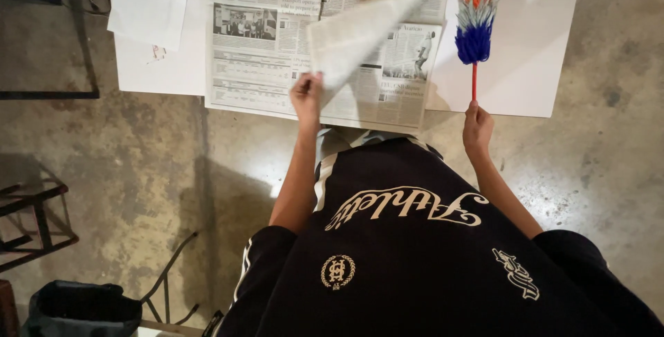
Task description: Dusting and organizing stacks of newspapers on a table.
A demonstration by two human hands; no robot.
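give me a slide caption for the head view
Left hand lifts a newspaper page while right hand holds a multicoloured feather duster over white sheets.

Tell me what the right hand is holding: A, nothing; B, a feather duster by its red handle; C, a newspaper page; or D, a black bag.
B: the right hand grips the thin red handle of the duster, whose orange, grey and blue head lies over the white sheet, while the left hand lifts the newspaper page.
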